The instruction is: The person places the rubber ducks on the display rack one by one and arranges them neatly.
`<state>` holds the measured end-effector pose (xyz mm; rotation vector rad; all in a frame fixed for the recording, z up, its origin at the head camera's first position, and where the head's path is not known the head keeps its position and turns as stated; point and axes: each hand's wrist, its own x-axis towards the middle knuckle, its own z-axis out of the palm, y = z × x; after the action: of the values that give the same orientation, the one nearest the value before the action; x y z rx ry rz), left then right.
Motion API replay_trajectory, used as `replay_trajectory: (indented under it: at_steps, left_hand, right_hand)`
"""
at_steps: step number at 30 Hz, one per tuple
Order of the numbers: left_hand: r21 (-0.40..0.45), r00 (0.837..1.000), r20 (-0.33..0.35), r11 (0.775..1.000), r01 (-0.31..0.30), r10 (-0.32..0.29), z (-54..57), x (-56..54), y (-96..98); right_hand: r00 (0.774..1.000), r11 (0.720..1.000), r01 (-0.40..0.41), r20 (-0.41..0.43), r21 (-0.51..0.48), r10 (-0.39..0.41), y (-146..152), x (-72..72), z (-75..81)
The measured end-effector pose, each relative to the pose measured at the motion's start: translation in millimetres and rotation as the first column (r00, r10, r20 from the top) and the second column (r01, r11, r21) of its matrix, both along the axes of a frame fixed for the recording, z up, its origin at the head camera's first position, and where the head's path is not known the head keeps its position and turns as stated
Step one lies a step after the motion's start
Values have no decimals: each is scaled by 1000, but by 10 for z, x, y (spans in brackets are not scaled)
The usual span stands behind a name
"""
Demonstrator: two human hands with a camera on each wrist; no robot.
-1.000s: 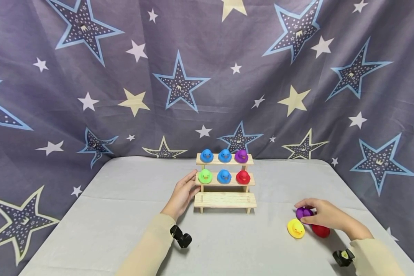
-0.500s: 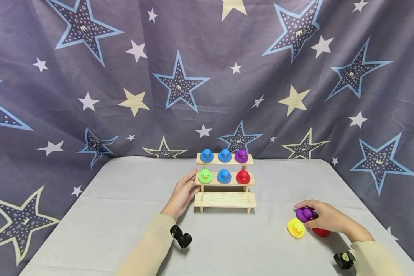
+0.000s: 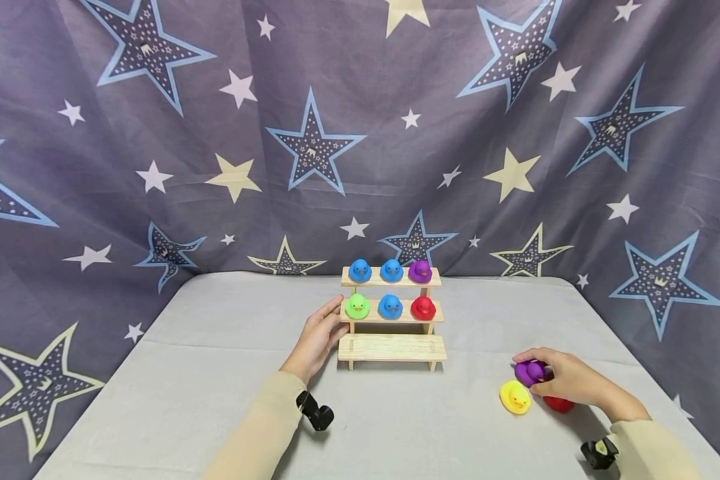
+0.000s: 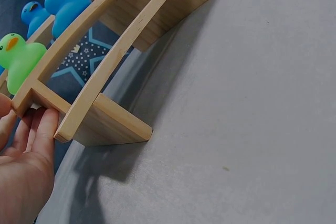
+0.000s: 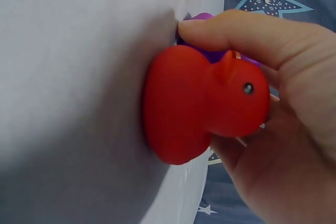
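Observation:
My left hand (image 3: 315, 340) grips the left end of a three-tier wooden display stand (image 3: 391, 348). In the left wrist view its thumb and fingers close on the middle tier's end, near a green rubber duck (image 4: 23, 61). Over at the right, my right hand (image 3: 567, 377) holds a purple rubber duck (image 3: 529, 372) between thumb and fingers, low at the tablecloth. A red rubber duck (image 5: 181, 103) sits under that hand and hides much of the purple one in the right wrist view. Just in front of the purple duck lies a yellow rubber duck (image 3: 515, 398).
Two blue ducks (image 3: 360, 271) and a purple duck (image 3: 420, 271) stand on the top tier. The middle tier bears the green duck, a blue duck (image 3: 391, 307) and a red duck (image 3: 423, 308). Behind the grey-covered table (image 3: 216, 373) hangs a star-patterned curtain (image 3: 360, 133).
My right hand has shifted slightly and its thumb has moved round the purple duck, which has turned a little. My left hand and the stand look unmoved.

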<state>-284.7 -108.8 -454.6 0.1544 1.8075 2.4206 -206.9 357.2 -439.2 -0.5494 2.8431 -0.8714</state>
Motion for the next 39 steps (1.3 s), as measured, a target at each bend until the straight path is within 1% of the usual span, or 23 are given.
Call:
replay_trajectory:
  at_steps: [4, 11, 15, 22, 28, 35, 39]
  left_hand:
    - [2, 1000, -3, 1000, 3, -3, 0, -1, 4]
    - [-1, 1000, -12, 1000, 8, -8, -8, -2, -4]
    - [-1, 1000, -12, 1000, 7, -7, -12, -7, -4]
    - [7, 1000, -6, 1000, 4, -3, -10, -2, 0]
    - [1, 1000, -8, 1000, 4, -4, -8, -2, 5]
    - [6, 1000, -8, 1000, 2, -2, 2, 4, 10]
    - [8, 1000, -6, 1000, -6, 6, 1, 2, 13]
  right_hand:
    - [1000, 1000, 7, -8, 9, -7, 3, 0, 10]
    - [1000, 1000, 20, 3, 14, -20, -10, -3, 51]
    - [1000, 1000, 16, -18, 12, -15, -48, 3, 105]
    - [995, 999, -38, -95, 22, 40, -134, -2, 212]
    - [988, 997, -74, -135, 30, 77, -214, -32, 274]
    - [970, 990, -139, -199, 7, 137, -323, -77, 294]
    - [962, 988, -152, -228, 16, 152, -413, -98, 301]
